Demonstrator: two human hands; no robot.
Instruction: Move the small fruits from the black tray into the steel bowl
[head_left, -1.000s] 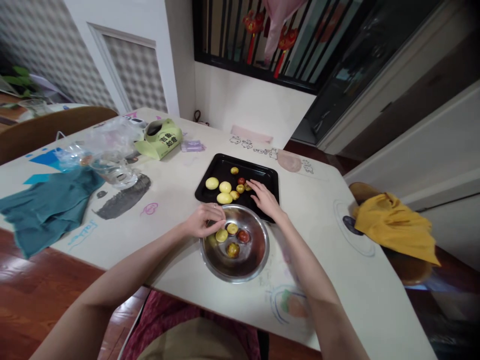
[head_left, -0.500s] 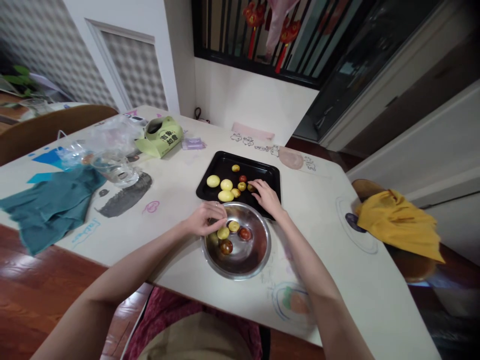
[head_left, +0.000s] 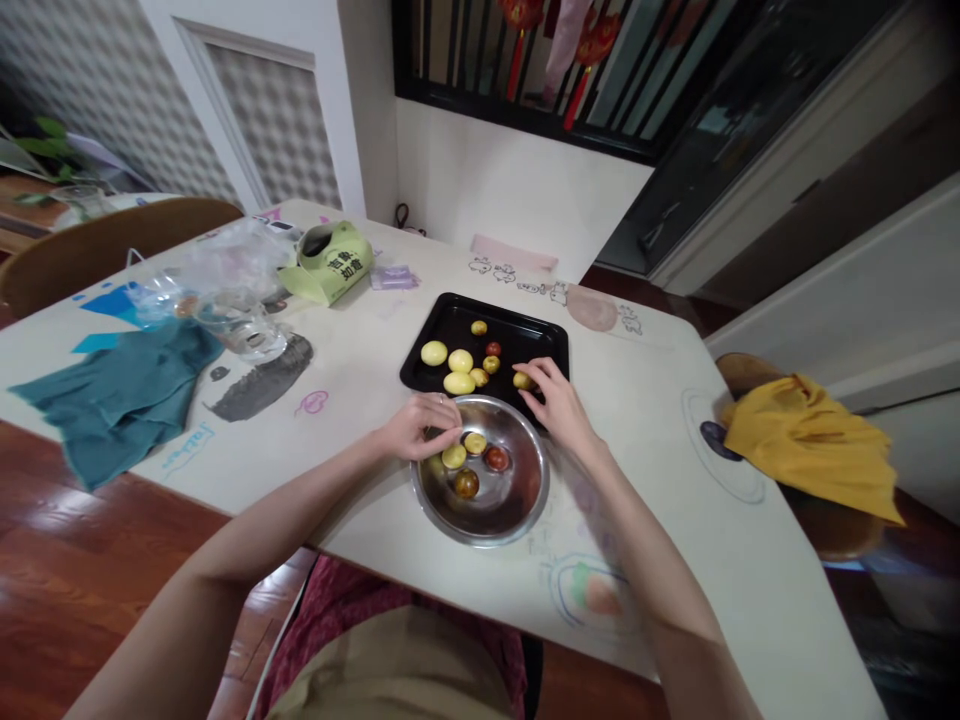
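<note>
A steel bowl (head_left: 525, 505) stands near the table's front edge with several small round fruits in it, yellowish and reddish brown. At its left rim is my left hand (head_left: 424, 425), fingers curled over the edge. Behind the bowl lies a black baking tray (head_left: 439, 318). On it are several pale yellow oval fruits (head_left: 459, 383), smaller yellow ones (head_left: 478, 328) and a dark red one (head_left: 493, 349). Over the tray's right side, my right hand (head_left: 556, 400) has its thumb and fingers around a small yellow-green fruit (head_left: 522, 380) like a jujube.
To the left are a teal cloth (head_left: 127, 400), a clear glass container (head_left: 251, 335), plastic bags (head_left: 232, 265) and a light green carton (head_left: 334, 265). A purple packet (head_left: 394, 277) lies behind. A yellow cloth (head_left: 810, 440) hangs over a chair at right.
My right hand and the small yellow-green fruit at its fingers have shifted slightly right over the tray. The left hand stays at the bowl's rim. The whole view has shifted a little.
</note>
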